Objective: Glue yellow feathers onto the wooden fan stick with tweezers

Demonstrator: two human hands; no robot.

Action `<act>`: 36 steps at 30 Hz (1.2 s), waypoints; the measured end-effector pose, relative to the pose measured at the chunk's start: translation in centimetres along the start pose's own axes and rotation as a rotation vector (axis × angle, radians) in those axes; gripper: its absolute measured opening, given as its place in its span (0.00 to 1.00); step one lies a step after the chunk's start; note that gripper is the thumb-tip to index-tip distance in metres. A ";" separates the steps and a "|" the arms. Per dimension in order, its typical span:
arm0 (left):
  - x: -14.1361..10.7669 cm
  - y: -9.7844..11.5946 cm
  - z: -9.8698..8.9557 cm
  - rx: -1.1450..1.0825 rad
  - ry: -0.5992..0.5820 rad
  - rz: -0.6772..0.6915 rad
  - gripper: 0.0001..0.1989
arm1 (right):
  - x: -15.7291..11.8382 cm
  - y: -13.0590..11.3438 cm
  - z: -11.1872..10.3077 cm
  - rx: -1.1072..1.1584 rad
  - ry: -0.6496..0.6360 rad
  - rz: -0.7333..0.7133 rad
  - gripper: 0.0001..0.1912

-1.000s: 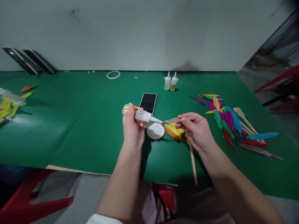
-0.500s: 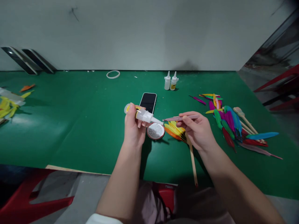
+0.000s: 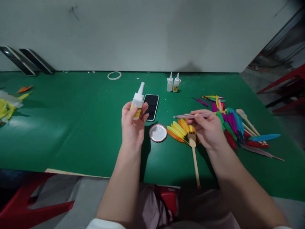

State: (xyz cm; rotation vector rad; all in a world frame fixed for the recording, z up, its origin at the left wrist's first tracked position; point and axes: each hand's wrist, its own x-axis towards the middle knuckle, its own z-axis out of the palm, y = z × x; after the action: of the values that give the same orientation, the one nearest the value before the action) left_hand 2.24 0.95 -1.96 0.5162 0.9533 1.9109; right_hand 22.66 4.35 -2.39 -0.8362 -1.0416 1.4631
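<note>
A white glue bottle (image 3: 137,102) with a yellow label is gripped in my left hand (image 3: 133,125), nozzle pointing up. My right hand (image 3: 205,128) pinches a thin pinkish tool (image 3: 190,116), its tip pointing left. Beneath that tool lies a fan of yellow and orange feathers (image 3: 179,130), joined to a wooden stick (image 3: 195,162) that reaches toward the table's front edge. Between my hands sits a small round dish (image 3: 158,133) with a red rim and whitish contents. Part of the fan is hidden by my right hand.
A phone (image 3: 152,106) lies behind the dish. Two small bottles (image 3: 172,83) stand farther back, with a white ring (image 3: 114,75) to their left. Coloured feathers (image 3: 232,122) and wooden sticks (image 3: 249,124) are piled at right. Yellow feathers (image 3: 9,109) lie far left.
The bottle has swung from lying sideways to upright, and its nozzle has left the tool's tip. My right hand has shifted slightly right with the tool.
</note>
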 end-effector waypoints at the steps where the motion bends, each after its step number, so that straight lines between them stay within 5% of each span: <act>1: 0.1 -0.1 -0.1 0.022 -0.014 0.001 0.16 | 0.4 -0.2 -0.9 -0.016 0.027 -0.038 0.10; 5: 0.4 -0.3 -0.6 0.068 0.042 0.043 0.14 | 2.0 -0.9 -5.1 -0.077 0.170 -0.196 0.09; 9: 0.5 -0.4 -0.7 0.107 0.109 0.134 0.11 | 2.2 -0.7 -7.3 -0.250 0.143 -0.207 0.07; 20: 0.3 -0.8 -0.6 0.194 0.065 0.168 0.11 | 0.4 -0.1 -4.8 -0.905 -0.128 -0.082 0.05; 36: 0.3 -1.2 -0.3 0.284 0.021 0.163 0.20 | 0.2 0.6 -4.2 -1.021 -0.279 -0.076 0.08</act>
State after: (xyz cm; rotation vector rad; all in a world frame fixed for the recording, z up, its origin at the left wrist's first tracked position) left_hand 2.54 1.38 -3.07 0.7608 1.2380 1.9363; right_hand 26.27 5.18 -4.48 -1.2786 -2.0691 0.9342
